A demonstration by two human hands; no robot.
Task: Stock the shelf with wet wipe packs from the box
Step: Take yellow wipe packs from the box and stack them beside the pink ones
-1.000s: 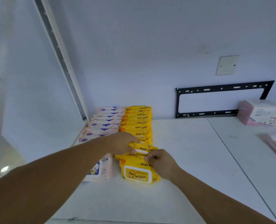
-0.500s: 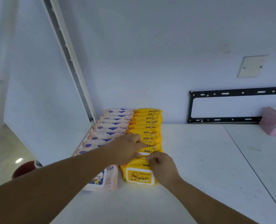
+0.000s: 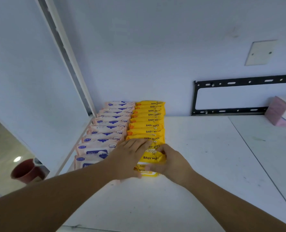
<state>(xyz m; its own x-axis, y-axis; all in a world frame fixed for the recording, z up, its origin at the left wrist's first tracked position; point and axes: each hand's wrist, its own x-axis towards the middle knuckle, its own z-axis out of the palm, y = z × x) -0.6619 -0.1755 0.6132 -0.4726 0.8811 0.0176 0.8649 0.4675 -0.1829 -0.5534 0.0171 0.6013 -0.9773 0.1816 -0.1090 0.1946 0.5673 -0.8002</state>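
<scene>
Two rows of wet wipe packs stand on the white shelf (image 3: 197, 156), running back to the wall: a pink-and-white row (image 3: 108, 129) on the left and a yellow "BABY WIPES" row (image 3: 147, 121) on the right. The front yellow pack (image 3: 151, 159) stands upright at the near end of its row. My right hand (image 3: 170, 162) grips this pack from its right side, thumb across the front. My left hand (image 3: 130, 158) lies flat over its left side and the packs just behind, fingers spread. The box is not in view.
A pink tissue box (image 3: 282, 111) stands at the far right of the shelf. A black metal wall bracket (image 3: 239, 96) hangs on the back wall. A white side panel (image 3: 38, 81) borders the shelf on the left, with a dark red bucket (image 3: 26, 171) below.
The front yellow pack has been pushed back and stood upright against its row. My left hand has slid forward and down onto it, and my right hand has shifted to its right side.
</scene>
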